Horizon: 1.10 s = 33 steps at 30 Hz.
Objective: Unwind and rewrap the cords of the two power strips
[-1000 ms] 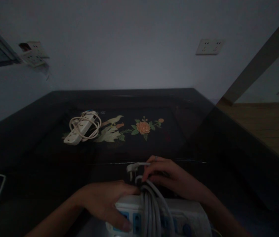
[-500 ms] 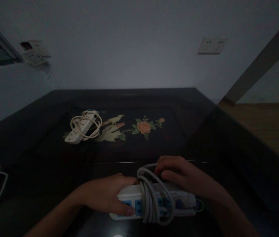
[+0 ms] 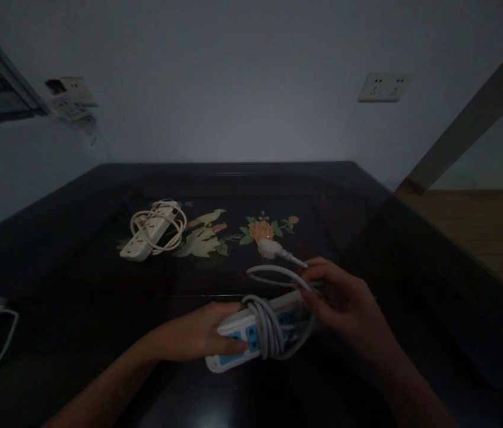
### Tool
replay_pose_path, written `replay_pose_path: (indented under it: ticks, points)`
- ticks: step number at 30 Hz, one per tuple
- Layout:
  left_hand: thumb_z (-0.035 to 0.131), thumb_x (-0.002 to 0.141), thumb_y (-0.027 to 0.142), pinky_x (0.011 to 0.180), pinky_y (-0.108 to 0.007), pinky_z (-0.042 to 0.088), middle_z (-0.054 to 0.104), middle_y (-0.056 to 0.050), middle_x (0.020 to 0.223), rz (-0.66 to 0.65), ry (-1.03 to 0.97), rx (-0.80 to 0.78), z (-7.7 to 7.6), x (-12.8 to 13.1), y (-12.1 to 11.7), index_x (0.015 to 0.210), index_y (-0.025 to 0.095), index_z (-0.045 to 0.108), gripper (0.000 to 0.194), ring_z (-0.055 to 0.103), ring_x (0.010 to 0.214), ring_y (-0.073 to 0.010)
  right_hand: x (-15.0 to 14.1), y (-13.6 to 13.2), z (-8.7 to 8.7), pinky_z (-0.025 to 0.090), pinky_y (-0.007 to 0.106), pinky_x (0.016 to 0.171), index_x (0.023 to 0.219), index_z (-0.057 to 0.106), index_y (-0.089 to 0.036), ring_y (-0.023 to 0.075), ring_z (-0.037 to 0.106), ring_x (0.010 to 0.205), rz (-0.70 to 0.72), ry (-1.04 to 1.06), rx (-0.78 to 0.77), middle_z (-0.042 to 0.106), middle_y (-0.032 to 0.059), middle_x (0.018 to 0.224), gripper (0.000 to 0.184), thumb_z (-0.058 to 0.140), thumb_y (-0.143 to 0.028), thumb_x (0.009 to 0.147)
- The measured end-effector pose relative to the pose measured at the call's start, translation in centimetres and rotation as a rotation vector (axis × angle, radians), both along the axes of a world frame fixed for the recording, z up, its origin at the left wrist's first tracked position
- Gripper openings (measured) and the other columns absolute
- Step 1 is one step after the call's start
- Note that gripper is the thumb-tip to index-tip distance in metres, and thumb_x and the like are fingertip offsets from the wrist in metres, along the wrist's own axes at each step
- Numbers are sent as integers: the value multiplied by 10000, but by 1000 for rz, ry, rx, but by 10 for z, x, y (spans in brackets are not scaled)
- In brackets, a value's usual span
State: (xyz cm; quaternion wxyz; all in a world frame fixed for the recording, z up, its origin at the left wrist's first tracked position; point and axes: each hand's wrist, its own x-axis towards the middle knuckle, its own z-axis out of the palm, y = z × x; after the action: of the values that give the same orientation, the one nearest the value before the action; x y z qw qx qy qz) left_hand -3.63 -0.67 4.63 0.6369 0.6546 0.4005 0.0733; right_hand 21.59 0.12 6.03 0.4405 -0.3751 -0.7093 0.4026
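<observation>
Low in the frame's centre, the left hand point(image 3: 198, 339) grips the power strip point(image 3: 251, 336), its cord point(image 3: 271, 333) mostly wound round it. The right hand's point(image 3: 344, 300) fingers pinch the last loose loop; the plug point(image 3: 269, 248) hangs free, untucked.

Second power strip point(image 3: 149, 233) far left on table point(image 3: 73, 285); open dark surface between; wall behind.

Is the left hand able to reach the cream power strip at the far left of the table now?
Probably not at once: the left hand grips the white power strip. The table between it and the cream power strip looks bare.
</observation>
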Motion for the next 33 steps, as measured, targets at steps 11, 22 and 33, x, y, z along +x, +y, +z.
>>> replay_pose_path:
  ticks: [11, 22, 33]
  points:
    - [625, 823, 385, 494, -229, 509, 674, -95, 860, 621, -393, -235, -18, -1, 15, 1048, 120, 547, 357, 629, 613, -151, 0, -6, -3, 481, 237, 695, 775, 555, -218, 125, 592, 797, -220, 227, 134, 580, 4, 852, 119, 575, -113, 825]
    - [673, 779, 409, 472, -236, 517, 674, -84, 840, 557, -609, -109, -14, -3, 8, 1015, 138, 560, 376, 632, 592, -162, -8, 8, -17, 453, 208, 500, 1098, 539, -297, 83, 560, 556, -192, 483, -435, 605, -36, 825, 337, 659, -251, 786]
    - [736, 653, 446, 677, -270, 501, 693, -64, 960, -337, -86, -142, 9, -3, -9, 1068, 174, 642, 505, 628, 819, -217, -8, 10, -17, 412, 187, 490, 864, 654, -216, 86, 538, 543, 53, 596, -750, 636, -21, 664, 178, 727, -268, 710]
